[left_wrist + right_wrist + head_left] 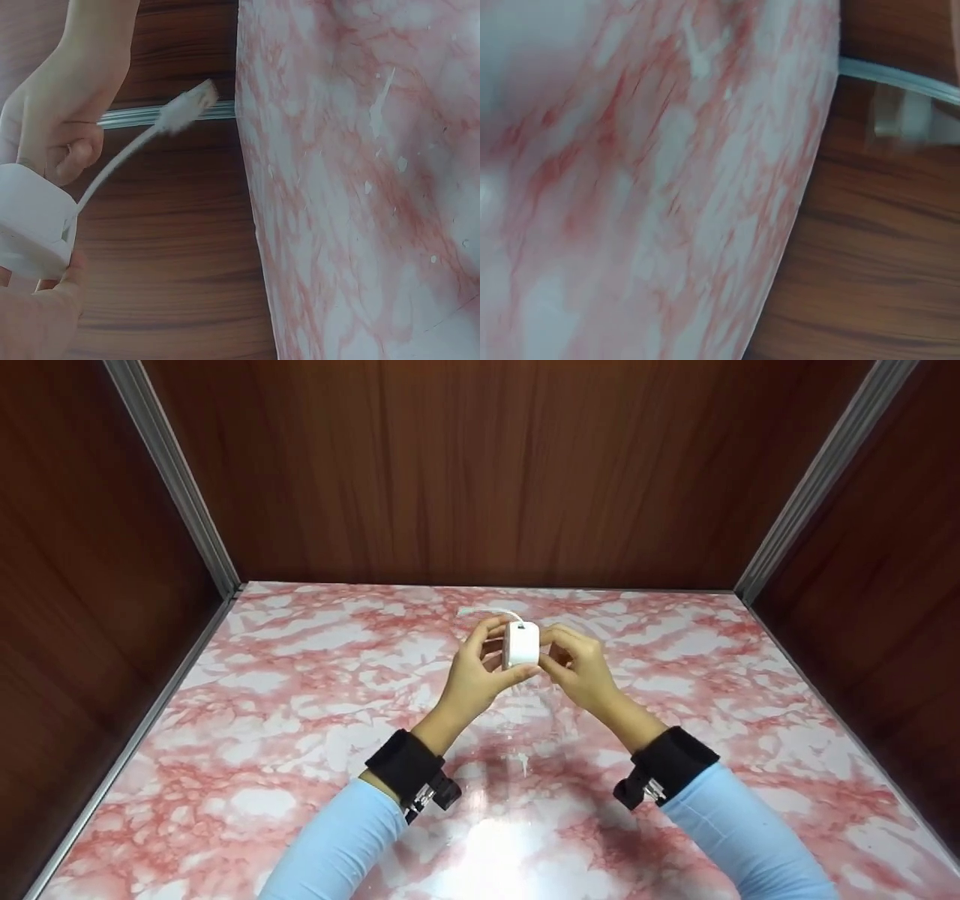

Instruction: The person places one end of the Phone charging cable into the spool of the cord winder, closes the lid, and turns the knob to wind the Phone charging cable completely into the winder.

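Note:
A small white box [523, 645] with rounded edges is held up above the table, between both hands. My left hand [472, 669] grips it from the left, thumb along its near lower edge and fingers behind. From the right, my right hand [583, 664] holds the box's side with bent fingers and thumb; their exact contact is partly hidden. Out of a slot in the box comes a short white cable [112, 166], curving to a plug [187, 107] with a pale tip. In the right wrist view the plug [911, 120] is blurred.
Below the hands spreads a red-and-white marbled tabletop [300, 690]. Brown wood-grain panels [480, 472] enclose it at the back and both sides, with metal strips [176, 472] at the corners. Black straps [409, 769] with small cameras circle both wrists.

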